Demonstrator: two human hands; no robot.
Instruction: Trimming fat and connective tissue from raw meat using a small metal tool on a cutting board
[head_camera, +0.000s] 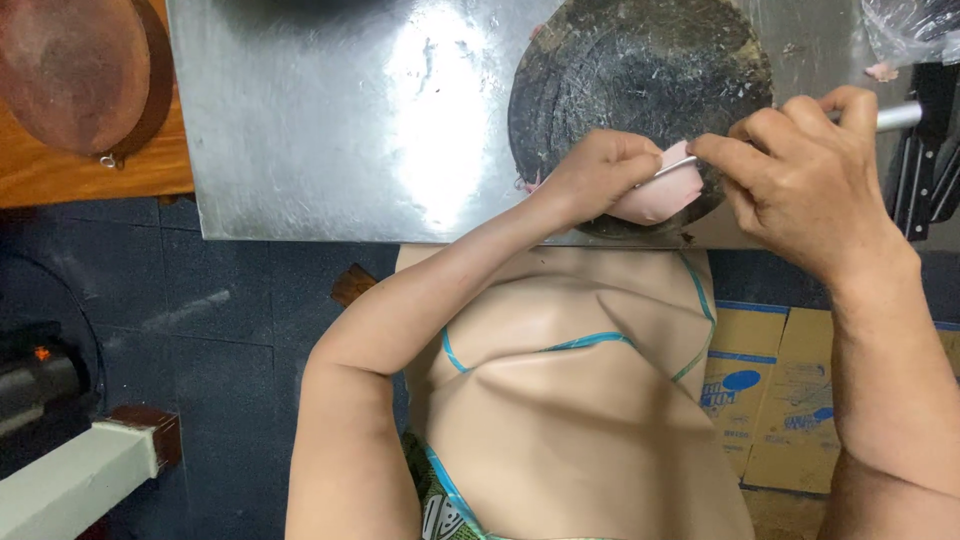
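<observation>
A pale pink piece of raw meat (660, 196) lies at the near edge of a round, dark, scarred chopping block (640, 70), which rests on a shiny steel surface (330, 120). The left hand (597, 172) is curled down on the meat, fingers clenched over it. The right hand (800, 170) is closed around a metal-handled knife (895, 117), whose blade is laid flat into the meat. A clean slice is best obtained if the meat is pressed flat, the fingertips are tucked clear, and the blade is kept level.
</observation>
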